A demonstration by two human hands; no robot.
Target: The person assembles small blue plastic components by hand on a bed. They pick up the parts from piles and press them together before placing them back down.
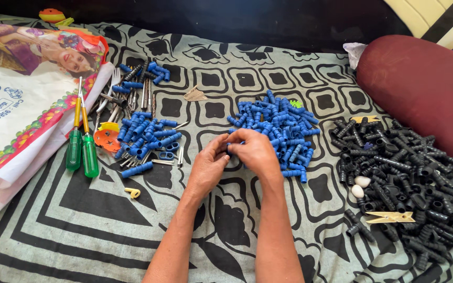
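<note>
My left hand (208, 166) and my right hand (256, 152) meet over the patterned cloth (79, 220), fingers pinched together on a small blue plastic piece (229, 148) that is mostly hidden between them. Just beyond my right hand lies a heap of blue plastic connectors (279, 128). A second group of blue plastic pieces (148, 136), mixed with metal pins, lies to the left of my left hand.
A large pile of black plastic connectors (399, 178) with two wooden clothespins fills the right. Two green-handled screwdrivers (82, 144) lie at left beside a printed bag (17, 99). A dark red bolster (425, 84) sits at the far right.
</note>
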